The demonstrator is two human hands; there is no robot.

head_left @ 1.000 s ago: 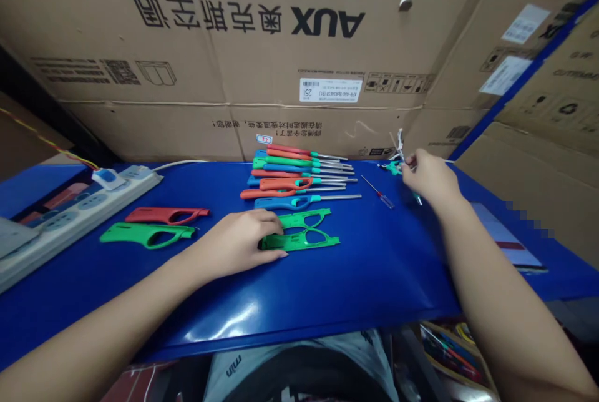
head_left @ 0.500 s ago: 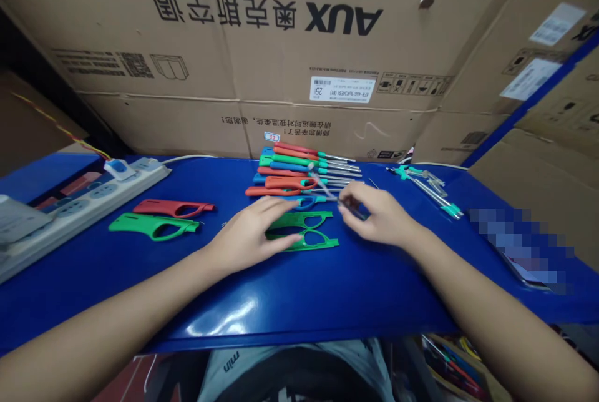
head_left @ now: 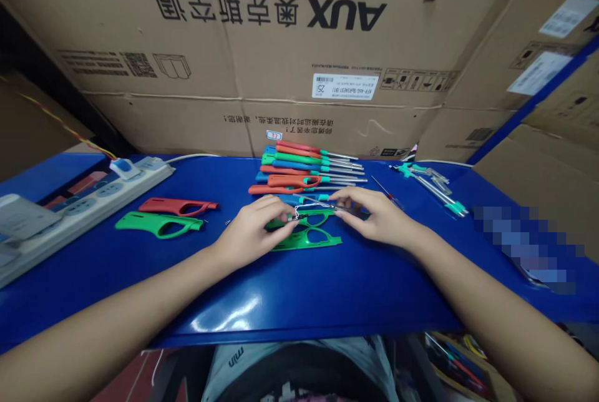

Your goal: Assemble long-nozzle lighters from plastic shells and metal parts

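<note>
Blue table (head_left: 290,293): seemingly assembled lighters (head_left: 299,166) lie grouped, green shell halves (head_left: 296,242) unjoined. Each grip, left hand (head_left: 259,224) and right hand (head_left: 374,213), pinches a white-wired part (head_left: 309,205) (details unclear).

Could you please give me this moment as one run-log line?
left hand: pinching white wire | right hand: holding slim dark piece | near fingertips: two green handle halves | behind: row of multicoloured lighters

Two green handle shells (head_left: 294,242), flat, side by side, thin white wire (head_left: 313,205) above.
</note>
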